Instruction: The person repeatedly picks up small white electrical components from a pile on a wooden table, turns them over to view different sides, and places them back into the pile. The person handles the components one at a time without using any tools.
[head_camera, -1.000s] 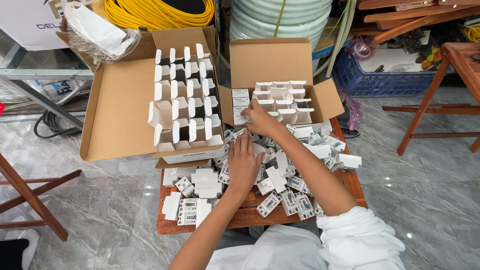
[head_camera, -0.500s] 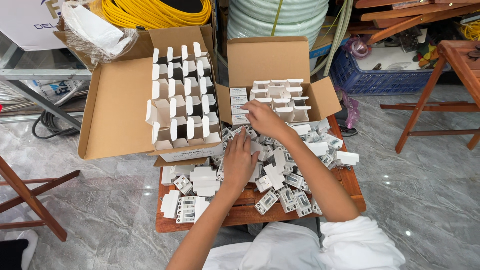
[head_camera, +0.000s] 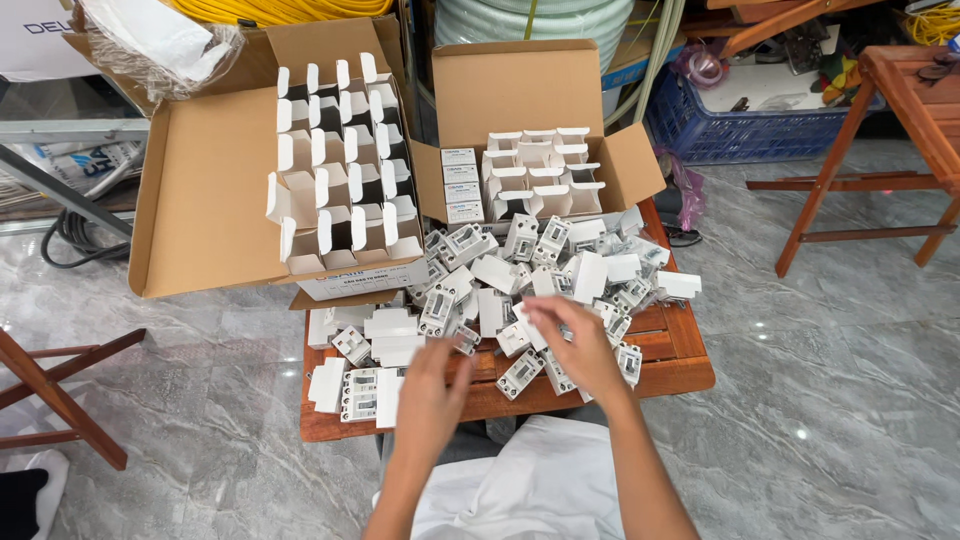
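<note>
Cartons first: far left, a big brown cardboard carton (head_camera: 200, 190) lies open with rows of small white boxes (head_camera: 340, 170) standing flaps-up, and to its right a smaller brown carton (head_camera: 530, 95) holds more, white labels along its left side. Near side, left hand (head_camera: 432, 385) hovers with fingers loosely spread, holding nothing, over the low wooden table (head_camera: 680, 365). Right hand (head_camera: 575, 340) pinches a small white box (head_camera: 532, 325) above the heap of grey-white electrical modules (head_camera: 520, 275).

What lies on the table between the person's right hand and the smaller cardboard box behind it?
In the head view, a heap of small white-and-grey devices mixed with little white cartons lies on the wooden table between the right hand and the smaller cardboard box.
</note>
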